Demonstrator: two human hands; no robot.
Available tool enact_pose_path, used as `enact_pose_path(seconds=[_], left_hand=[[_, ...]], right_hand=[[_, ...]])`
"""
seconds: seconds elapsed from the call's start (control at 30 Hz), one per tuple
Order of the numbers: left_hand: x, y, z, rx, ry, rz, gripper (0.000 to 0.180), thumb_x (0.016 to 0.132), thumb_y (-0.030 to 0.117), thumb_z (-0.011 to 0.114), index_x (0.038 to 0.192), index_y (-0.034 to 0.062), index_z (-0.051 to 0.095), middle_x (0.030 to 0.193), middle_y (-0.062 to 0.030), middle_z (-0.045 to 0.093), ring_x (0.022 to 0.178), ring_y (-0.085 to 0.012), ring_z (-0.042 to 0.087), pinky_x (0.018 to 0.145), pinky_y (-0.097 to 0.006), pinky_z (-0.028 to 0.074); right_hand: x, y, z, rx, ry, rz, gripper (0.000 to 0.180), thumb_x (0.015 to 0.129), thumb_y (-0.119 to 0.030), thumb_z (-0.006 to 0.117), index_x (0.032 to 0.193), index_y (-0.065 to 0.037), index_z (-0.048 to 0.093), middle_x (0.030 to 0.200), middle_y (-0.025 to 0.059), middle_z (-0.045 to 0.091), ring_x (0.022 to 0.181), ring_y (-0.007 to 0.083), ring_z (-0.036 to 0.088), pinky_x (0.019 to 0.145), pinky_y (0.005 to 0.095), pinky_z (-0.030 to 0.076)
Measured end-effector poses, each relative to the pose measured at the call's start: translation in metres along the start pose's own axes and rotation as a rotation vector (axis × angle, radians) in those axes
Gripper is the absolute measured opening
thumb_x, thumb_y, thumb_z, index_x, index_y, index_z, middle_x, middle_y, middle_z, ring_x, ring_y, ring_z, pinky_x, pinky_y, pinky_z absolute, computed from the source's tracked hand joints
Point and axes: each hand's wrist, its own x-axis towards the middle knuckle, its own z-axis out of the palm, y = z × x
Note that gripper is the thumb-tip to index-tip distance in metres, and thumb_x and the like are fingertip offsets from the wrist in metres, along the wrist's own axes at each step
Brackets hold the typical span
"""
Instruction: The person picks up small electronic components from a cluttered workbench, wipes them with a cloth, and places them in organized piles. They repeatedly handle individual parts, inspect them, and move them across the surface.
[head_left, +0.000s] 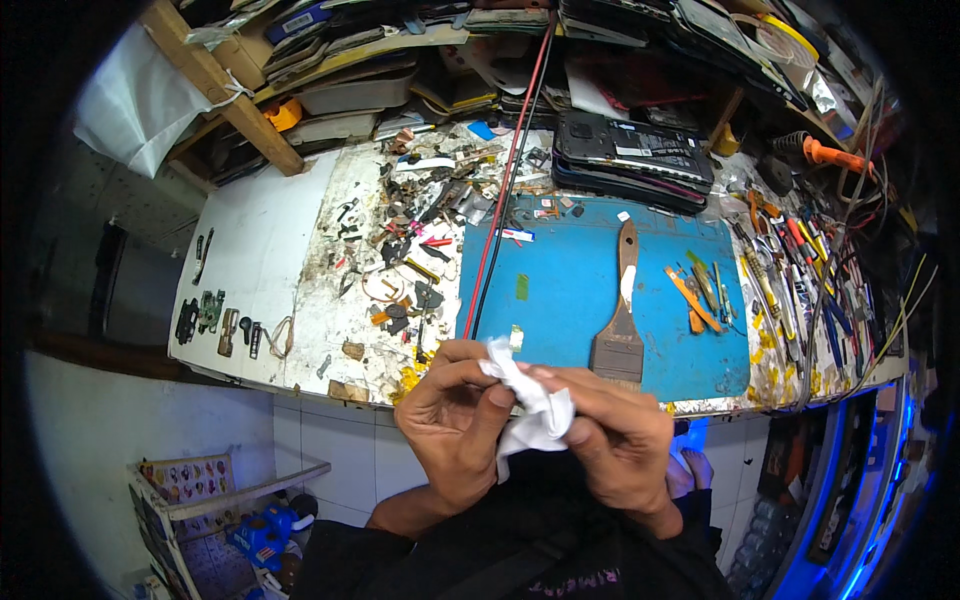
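Both hands meet in front of my body, just off the near edge of the workbench. Between them is a crumpled white tissue or cloth (540,415); I cannot tell which. My left hand (455,415) pinches its upper left part between thumb and fingers. My right hand (620,435) grips its right side, thumb below and fingers above. A loose end of the white piece hangs down between the palms. Whether anything is wrapped inside it is hidden. Just beyond my right hand, a flat brush (617,335) with a wooden handle lies on the blue mat (560,290).
Loose small parts (420,220) cover the bench left of the mat. Stacked phone-like devices (630,160) stand at the back. Screwdrivers and pliers (800,280) crowd the right side. A red and black cable pair (505,180) hangs down across the mat. A shelf (360,45) overhangs the far edge.
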Motion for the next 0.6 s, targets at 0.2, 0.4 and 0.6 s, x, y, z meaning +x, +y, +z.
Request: enact_pose_path(seconds=[0.2,0.4,0.6], left_hand=[[0.004,-0.004,-0.008,0.119,-0.140,0.122,0.017,0.082,0.006,0.079,0.093,-0.0018,0.068,0.102,-0.0122,0.055,0.094,-0.0166,0.053,0.083,-0.028,0.046],[0.002,-0.004,-0.007,0.141,-0.221,0.103,0.016,0.083,0.005,0.078,0.093,-0.0002,0.066,0.105,-0.0121,0.052,0.098,-0.0191,0.053,0.089,-0.032,0.045],[0.004,-0.005,-0.006,0.132,-0.241,0.084,0.014,0.084,0.002,0.075,0.091,0.0012,0.062,0.105,-0.0114,0.052,0.100,-0.0199,0.052,0.093,-0.036,0.044]], right_hand=[[0.007,0.002,0.006,-0.247,0.085,-0.083,0.032,0.070,0.015,0.068,0.101,0.007,0.071,0.092,0.0195,0.073,0.082,0.0301,0.072,0.072,0.0347,0.056],[0.008,0.004,-0.003,-0.336,0.070,-0.238,0.029,0.073,0.005,0.078,0.101,0.003,0.071,0.090,0.0148,0.073,0.078,0.0253,0.070,0.066,0.0331,0.056],[0.006,0.003,-0.008,-0.381,0.109,-0.206,0.018,0.073,0.002,0.081,0.088,0.004,0.071,0.079,0.0129,0.072,0.069,0.0225,0.069,0.058,0.0304,0.053]])
